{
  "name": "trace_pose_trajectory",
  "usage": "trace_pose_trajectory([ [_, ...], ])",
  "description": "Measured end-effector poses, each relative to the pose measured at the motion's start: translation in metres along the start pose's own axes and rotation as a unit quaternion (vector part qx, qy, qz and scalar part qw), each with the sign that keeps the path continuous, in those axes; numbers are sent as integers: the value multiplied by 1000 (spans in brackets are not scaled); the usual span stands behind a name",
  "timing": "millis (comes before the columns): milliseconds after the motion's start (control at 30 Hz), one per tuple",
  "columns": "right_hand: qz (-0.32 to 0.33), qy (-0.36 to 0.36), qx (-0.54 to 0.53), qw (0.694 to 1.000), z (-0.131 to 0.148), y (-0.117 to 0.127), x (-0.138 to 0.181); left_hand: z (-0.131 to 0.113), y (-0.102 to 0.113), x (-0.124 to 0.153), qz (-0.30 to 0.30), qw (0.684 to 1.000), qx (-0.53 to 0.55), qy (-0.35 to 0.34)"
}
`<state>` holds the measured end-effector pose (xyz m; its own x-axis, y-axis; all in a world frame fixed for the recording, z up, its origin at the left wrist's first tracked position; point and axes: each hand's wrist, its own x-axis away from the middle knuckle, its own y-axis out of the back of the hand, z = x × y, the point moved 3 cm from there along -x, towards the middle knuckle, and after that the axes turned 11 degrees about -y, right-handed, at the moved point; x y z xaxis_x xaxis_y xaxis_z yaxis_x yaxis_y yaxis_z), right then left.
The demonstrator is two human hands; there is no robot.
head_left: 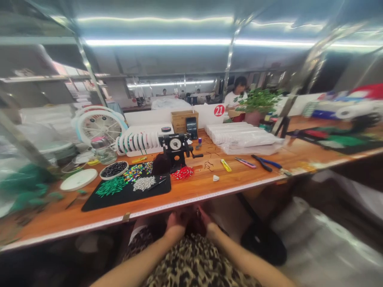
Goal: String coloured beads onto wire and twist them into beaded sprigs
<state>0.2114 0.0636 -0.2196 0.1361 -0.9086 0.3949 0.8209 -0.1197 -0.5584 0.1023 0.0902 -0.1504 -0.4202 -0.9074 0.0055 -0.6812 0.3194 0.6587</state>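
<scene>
Both my hands are down in my lap, below the front edge of the wooden workbench (pixel 191 191). My left hand (pixel 176 220) and my right hand (pixel 206 218) are curled together around something small and dark that I cannot make out. My forearms rest over leopard-print cloth (pixel 191 259). On the bench ahead lies a black mat (pixel 128 193) with piles of green (pixel 110 185), white (pixel 144 183) and mixed coloured beads (pixel 135 172). A pile of red beads (pixel 183 173) lies beside a small black dial machine (pixel 176 151).
A bowl of dark beads (pixel 113 169), a white lid (pixel 78 179), a fan (pixel 100 125) and a rack of spools (pixel 137 142) stand at the left. A yellow cutter (pixel 226 165), pink cutter (pixel 245 162) and blue pliers (pixel 266 162) lie right. A co-worker (pixel 237 95) sits behind a plant (pixel 259 101).
</scene>
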Motion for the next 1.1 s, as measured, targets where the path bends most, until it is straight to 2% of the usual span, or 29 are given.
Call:
trace_pose_trajectory([
  [133, 35, -55, 2, 998, 1, 1, 28, -12, 7, 12, 51, 995, 68, -43],
  [300, 78, -60, -2, 995, 22, -9, 69, -39, 22, 36, 130, 976, 165, -51],
  [400, 100, -79, -6, 992, 38, -22, 91, -57, 36, 50, 132, 960, 243, -42],
  [500, 113, -85, -16, 990, 50, -39, 110, -71, 48, 61, 115, 955, 272, -31],
  [600, 106, -72, -11, 992, 55, -56, 125, -80, 54, 69, 104, 940, 324, -25],
  [700, 94, -29, 19, 995, 56, -67, 135, -86, 57, 76, 105, 920, 378, -5],
  [767, 81, 15, 57, 995, 58, -72, 141, -91, 61, 80, 89, 933, 348, -21],
  [900, 50, 83, 152, 984, 61, -75, 150, -100, 73, 83, 20, 973, 213, -88],
  [1100, 9, 144, 277, 950, 66, -77, 158, -103, 77, 87, -16, 981, 166, -99],
])
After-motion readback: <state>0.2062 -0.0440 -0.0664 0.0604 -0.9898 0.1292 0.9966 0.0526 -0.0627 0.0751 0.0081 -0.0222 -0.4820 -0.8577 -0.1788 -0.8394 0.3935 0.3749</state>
